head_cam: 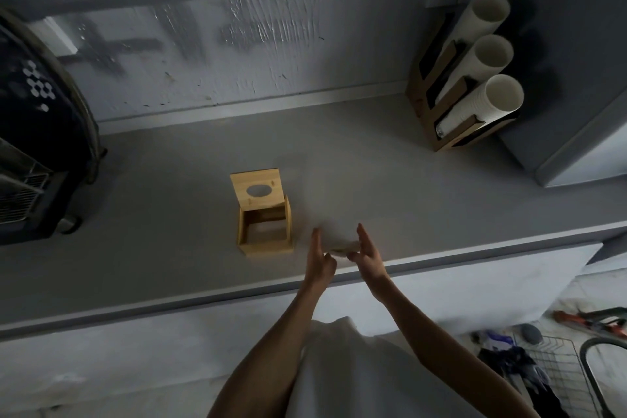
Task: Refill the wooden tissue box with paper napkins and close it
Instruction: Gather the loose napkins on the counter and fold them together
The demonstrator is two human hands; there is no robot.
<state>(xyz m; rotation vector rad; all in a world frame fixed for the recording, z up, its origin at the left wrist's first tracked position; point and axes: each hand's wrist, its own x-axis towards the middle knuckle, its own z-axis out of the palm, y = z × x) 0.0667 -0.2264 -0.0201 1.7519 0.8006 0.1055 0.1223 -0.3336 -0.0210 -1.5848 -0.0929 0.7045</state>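
Head view looks down on a grey bench (169,248) with a wooden cup dispenser (451,105) at its far right holding three stacks of white paper cups. Near the middle stands the wooden tissue box (265,231), its lid tipped up, inside apparently empty. Just right of it, the left hand (319,261) and right hand (368,256) press a stack of paper napkins (342,246) between flat palms, each grip closed on it.

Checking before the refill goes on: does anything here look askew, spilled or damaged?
Nothing stands out. The wooden tissue box sits upright, lid raised, inside empty. Both hands hold a napkin stack beside it.
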